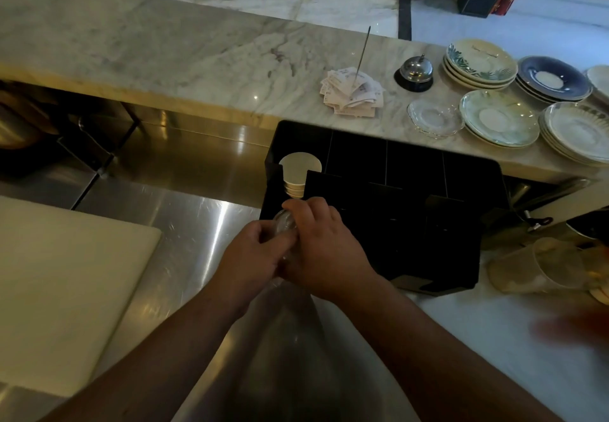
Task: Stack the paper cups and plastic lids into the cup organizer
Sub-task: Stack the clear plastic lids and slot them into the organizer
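The black cup organizer [412,171] stands on the steel counter against the marble ledge. In its leftmost slot lies a stack of white paper cups [298,171], bottoms facing me. Just in front of that slot, my left hand [253,253] and my right hand [324,250] together grip a stack of clear plastic lids [285,222] wrapped in a thin plastic sleeve that trails down toward me. The other slots look dark and I cannot see anything in them.
A cream cutting board [66,289] lies at left. On the marble ledge sit a receipt spike [354,92], a service bell [414,73] and several stacks of saucers [501,115]. Clear plastic cups [534,266] lie at right of the organizer.
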Demonstrator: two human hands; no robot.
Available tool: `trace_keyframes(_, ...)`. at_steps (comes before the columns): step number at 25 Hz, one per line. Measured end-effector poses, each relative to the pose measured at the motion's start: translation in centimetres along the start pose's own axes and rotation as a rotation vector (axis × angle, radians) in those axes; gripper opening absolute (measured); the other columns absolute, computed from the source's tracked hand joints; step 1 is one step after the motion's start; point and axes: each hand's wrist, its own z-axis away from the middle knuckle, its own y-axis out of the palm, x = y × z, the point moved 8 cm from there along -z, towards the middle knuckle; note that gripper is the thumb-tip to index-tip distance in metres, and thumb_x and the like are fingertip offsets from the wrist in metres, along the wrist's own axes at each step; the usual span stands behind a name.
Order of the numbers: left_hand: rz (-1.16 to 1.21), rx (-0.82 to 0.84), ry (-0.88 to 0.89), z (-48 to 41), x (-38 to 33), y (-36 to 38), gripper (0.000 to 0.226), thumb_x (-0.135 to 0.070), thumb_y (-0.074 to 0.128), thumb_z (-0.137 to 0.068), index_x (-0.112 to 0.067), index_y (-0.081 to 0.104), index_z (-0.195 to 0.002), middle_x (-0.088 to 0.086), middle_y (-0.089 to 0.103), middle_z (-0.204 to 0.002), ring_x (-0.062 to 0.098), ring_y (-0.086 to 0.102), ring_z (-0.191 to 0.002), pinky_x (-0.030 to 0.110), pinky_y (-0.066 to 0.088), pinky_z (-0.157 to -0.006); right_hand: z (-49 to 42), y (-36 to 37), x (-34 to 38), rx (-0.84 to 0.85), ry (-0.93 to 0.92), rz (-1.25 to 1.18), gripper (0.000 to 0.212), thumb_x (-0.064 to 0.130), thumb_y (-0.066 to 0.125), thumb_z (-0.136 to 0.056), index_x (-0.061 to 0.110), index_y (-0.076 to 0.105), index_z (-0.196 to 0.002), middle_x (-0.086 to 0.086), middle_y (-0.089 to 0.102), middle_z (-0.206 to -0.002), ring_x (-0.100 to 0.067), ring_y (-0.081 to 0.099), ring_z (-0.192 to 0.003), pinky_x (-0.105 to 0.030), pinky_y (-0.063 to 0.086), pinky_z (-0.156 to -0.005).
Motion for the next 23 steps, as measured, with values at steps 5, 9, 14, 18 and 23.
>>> trace_keyframes(5,-0.007,-0.027,0.026,-1.4,-0.9,-0.7,0.064,-0.070,0.076,-0.060,-0.037,0.068,-0.114,-0.005,0.078,-0.110,0.018,0.077,-0.100,0.045,0.065,-0.086,-1.8,0.6,-0.4,0.001,0.003,0.056,0.096,0.059,0.079,-0.065,0.029,0.033,-0.144,-0.006,0.045,-0.133,-0.026,0.049,-0.116,-0.042,0.053,-0.090)
trace_keyframes(9,0.005,-0.064,0.025,-2.1,-0.7,-1.4,0.059,-0.071,0.079,-0.054,-0.042,0.064,-0.104,-0.004,0.076,-0.108,0.019,0.077,-0.097,0.041,0.067,-0.082,-2.3,1.4,-0.7,-0.017,0.029,0.076,0.098,0.060,0.079,-0.066,0.031,0.031,-0.147,-0.006,0.043,-0.140,-0.026,0.045,-0.121,-0.041,0.049,-0.096)
trace_keyframes(14,0.044,-0.077,0.016,-2.8,-0.2,-2.1,0.070,-0.068,0.082,-0.054,-0.035,0.067,-0.114,-0.001,0.078,-0.108,0.019,0.078,-0.094,0.039,0.066,-0.079,-2.6,2.1,-0.5,-0.030,0.037,0.074,0.095,0.058,0.076,-0.069,0.030,0.031,-0.148,-0.006,0.041,-0.142,-0.027,0.045,-0.122,-0.040,0.048,-0.097)
trace_keyframes(18,-0.003,-0.063,0.043,-3.1,-0.1,-2.4,0.047,-0.050,0.086,-0.076,-0.035,0.066,-0.115,-0.005,0.077,-0.108,0.013,0.076,-0.093,0.018,0.060,-0.064,-2.8,2.7,-0.6,-0.007,0.030,0.095,0.093,0.058,0.072,-0.070,0.028,0.033,-0.149,-0.008,0.040,-0.144,-0.029,0.044,-0.125,-0.043,0.048,-0.100)
trace_keyframes(23,-0.132,-0.098,0.093,-3.6,-1.1,-3.0,0.040,-0.048,0.084,-0.080,-0.041,0.062,-0.112,-0.017,0.068,-0.107,0.001,0.067,-0.090,-0.002,0.044,-0.053,-3.6,3.1,-0.7,-0.034,0.026,0.179,0.087,0.061,0.065,-0.072,0.027,0.036,-0.147,-0.011,0.044,-0.143,-0.032,0.046,-0.124,-0.048,0.041,-0.102)
